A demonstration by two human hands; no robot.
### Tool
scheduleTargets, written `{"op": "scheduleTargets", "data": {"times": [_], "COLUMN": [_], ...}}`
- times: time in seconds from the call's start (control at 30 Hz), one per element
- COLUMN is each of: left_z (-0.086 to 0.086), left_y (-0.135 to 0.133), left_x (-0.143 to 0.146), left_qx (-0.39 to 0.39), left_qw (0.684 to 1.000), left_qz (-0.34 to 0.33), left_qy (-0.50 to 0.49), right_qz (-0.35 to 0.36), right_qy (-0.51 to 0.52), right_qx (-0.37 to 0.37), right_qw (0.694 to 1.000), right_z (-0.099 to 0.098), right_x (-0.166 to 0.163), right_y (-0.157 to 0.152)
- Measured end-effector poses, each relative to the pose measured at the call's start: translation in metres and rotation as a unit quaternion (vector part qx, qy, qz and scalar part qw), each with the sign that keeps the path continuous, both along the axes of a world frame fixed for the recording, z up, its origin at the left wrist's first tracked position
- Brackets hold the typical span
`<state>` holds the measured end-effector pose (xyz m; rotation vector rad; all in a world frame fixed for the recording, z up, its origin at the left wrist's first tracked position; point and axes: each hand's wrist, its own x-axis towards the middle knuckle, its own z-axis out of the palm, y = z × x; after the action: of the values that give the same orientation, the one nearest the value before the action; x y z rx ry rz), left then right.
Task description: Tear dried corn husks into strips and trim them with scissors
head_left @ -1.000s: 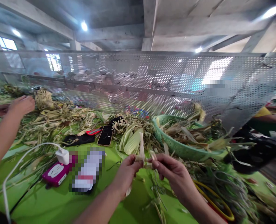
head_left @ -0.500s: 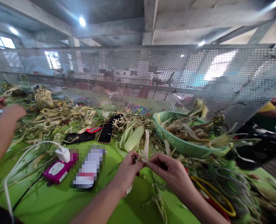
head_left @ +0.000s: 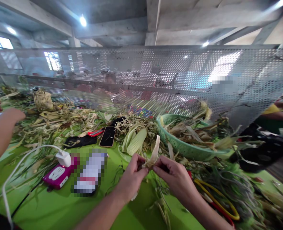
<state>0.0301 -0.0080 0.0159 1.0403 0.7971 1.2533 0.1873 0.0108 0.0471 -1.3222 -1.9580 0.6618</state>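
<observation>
My left hand (head_left: 132, 177) and my right hand (head_left: 173, 177) meet over the green table (head_left: 60, 210), both pinched on a pale dry corn husk strip (head_left: 153, 153) that sticks up between them. A bit of the husk hangs below my left hand. Loose husks and green leaves (head_left: 134, 140) lie just beyond my fingers.
A green basket (head_left: 179, 147) of husks stands to the right, with yellow and red rings (head_left: 218, 201) near it. Phones (head_left: 108, 135), a pink power strip (head_left: 56, 175) with white charger and cable lie left. A perforated metal screen (head_left: 141, 76) runs across. Another person's arm (head_left: 0, 134) reaches from the left.
My hands have drawn closer together on the husk, and its upright tip has tilted to the right. The other person's hand on the left pulled back toward the edge.
</observation>
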Motion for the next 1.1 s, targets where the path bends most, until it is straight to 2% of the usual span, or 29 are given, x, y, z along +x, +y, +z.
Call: {"op": "scheduleTargets", "data": {"times": [0.27, 0.5, 0.67, 0.8, 0.9, 1.1], "left_z": [0.0048, -0.0005, 0.0041, 0.0075, 0.0057, -0.0012], "left_y": [-0.0036, -0.0018, -0.0013, 0.0005, 0.0022, 0.0039], "left_x": [-0.0024, -0.001, -0.0038, -0.0047, -0.0043, -0.0025], "left_qx": [-0.011, 0.005, 0.012, -0.002, -0.013, 0.0], "left_qw": [1.0, 1.0, 1.0, 1.0, 1.0, 0.999], "left_qz": [-0.015, -0.005, -0.006, -0.001, -0.012, -0.035], "left_qy": [0.021, 0.007, 0.028, 0.02, 0.0, -0.019], "right_qz": [0.007, 0.014, 0.019, 0.049, 0.06, 0.034], "right_qy": [-0.004, -0.025, -0.037, -0.03, -0.028, -0.041], "right_qx": [-0.012, 0.039, 0.081, 0.086, 0.091, 0.099], "right_qw": [1.0, 0.999, 0.996, 0.995, 0.994, 0.994], "right_z": [-0.0019, -0.0009, -0.0034, -0.0025, -0.0009, 0.0], "right_x": [0.0019, -0.0009, -0.0006, 0.0017, 0.0029, 0.0028], "right_y": [0.0002, -0.0027, -0.0025, -0.0003, 0.0007, 0.0008]}}
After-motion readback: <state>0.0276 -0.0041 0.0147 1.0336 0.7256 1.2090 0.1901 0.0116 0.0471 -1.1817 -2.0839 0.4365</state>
